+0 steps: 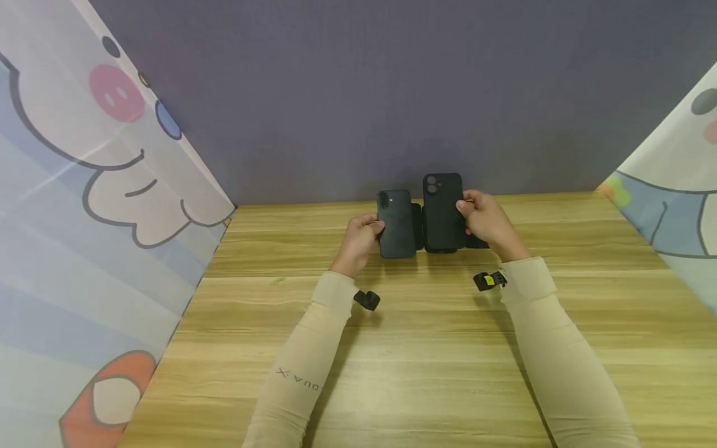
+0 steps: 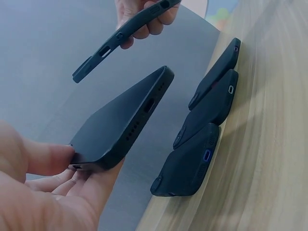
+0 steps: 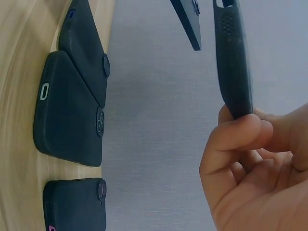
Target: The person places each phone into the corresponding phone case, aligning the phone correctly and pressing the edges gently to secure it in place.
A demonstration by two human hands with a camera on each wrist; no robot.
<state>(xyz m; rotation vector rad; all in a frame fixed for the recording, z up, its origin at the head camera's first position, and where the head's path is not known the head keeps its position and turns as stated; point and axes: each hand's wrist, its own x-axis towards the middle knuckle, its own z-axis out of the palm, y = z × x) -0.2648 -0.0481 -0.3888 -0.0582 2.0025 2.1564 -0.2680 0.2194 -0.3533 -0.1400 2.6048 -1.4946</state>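
Observation:
My left hand (image 1: 358, 239) pinches a black smartphone (image 1: 396, 224) by its side edge, thumb on one face and fingers behind. The phone's two-lens camera sits at its upper corner in the head view, and its charging port end shows in the left wrist view. To the right, my right hand (image 1: 487, 221) pinches a thin black phone case (image 1: 444, 214) by its edge between thumb and fingers. Port and speaker cutouts run along the end of this case (image 3: 232, 62). Phone and case are held up side by side, apart from each other.
Three black cased phones lie in a row on the wooden table (image 1: 392, 373): a near one (image 2: 187, 161), a middle one (image 2: 209, 108) and a far one (image 2: 216, 72). A grey partition (image 1: 358, 93) rises behind them. Cartoon-printed panels (image 1: 61, 218) stand at both sides.

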